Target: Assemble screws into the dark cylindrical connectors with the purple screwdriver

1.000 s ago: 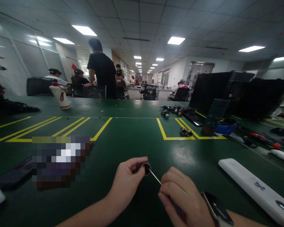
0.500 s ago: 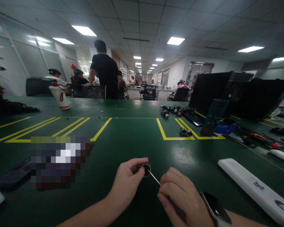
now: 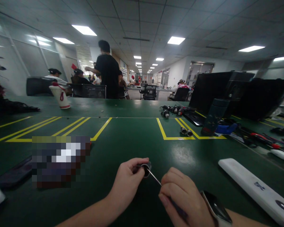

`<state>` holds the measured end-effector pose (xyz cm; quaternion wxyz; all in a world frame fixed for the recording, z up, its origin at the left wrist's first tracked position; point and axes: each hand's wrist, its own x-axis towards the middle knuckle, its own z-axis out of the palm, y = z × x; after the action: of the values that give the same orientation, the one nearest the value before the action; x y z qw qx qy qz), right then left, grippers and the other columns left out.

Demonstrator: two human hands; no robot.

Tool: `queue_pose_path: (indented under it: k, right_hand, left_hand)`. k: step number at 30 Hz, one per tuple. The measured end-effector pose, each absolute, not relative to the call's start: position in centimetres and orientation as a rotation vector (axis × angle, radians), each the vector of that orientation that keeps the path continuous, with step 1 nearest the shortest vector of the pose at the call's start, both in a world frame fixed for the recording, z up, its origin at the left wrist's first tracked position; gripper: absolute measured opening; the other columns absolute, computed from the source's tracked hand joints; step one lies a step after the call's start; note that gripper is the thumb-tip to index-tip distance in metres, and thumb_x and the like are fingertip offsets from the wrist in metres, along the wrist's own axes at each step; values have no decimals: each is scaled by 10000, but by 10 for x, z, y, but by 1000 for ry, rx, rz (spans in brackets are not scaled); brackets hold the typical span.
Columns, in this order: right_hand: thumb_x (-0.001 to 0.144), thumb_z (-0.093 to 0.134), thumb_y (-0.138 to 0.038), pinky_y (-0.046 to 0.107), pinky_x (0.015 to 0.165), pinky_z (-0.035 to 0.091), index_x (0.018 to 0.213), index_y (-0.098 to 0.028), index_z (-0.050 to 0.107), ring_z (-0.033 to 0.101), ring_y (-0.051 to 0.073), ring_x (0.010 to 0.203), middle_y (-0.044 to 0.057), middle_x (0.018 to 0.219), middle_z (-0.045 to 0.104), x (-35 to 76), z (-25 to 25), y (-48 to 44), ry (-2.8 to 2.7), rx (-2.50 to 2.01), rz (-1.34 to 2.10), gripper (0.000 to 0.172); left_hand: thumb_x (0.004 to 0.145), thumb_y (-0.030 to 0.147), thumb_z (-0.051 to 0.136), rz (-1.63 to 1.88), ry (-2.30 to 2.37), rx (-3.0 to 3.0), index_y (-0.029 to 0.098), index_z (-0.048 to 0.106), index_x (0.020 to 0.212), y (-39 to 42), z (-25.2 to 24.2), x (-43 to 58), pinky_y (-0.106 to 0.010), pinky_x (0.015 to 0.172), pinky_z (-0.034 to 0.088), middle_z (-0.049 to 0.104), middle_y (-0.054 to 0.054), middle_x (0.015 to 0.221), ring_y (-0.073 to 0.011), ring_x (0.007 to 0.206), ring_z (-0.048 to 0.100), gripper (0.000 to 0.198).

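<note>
My left hand pinches a small round metal connector between thumb and fingers, its hollow opening facing right. My right hand is closed around a screwdriver; its thin shaft points up and left, and the tip goes into the connector's opening. The dark handle shows partly below my palm. How deep the tip reaches is hidden. Farther off, two similar metal connectors lie together beside yellow tape.
On the green table, a pixelated box-like object and dark phone-like slab lie left. A long white device, dark bottle, and cabled connectors are right. A paper cup stands far left; people work beyond.
My hands hold nearly the same pose, with the screwdriver still in the connector. In the background, the standing person has turned and raised an arm from the chair.
</note>
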<state>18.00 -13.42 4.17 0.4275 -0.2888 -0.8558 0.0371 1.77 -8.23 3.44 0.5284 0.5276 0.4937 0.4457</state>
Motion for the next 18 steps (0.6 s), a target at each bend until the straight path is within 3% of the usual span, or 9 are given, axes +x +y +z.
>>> queue_pose_path:
  k: [18]
  right_hand:
    - [799, 436, -60, 271, 528, 398, 731, -151, 547, 481, 157, 613, 54, 662, 557, 182, 40, -135, -2115, -743, 97, 160]
  left_hand:
    - [685, 180, 594, 1042, 1172, 1229, 140, 708, 913, -85, 35, 16, -352, 748, 546, 731, -75, 890, -217, 802, 674, 259]
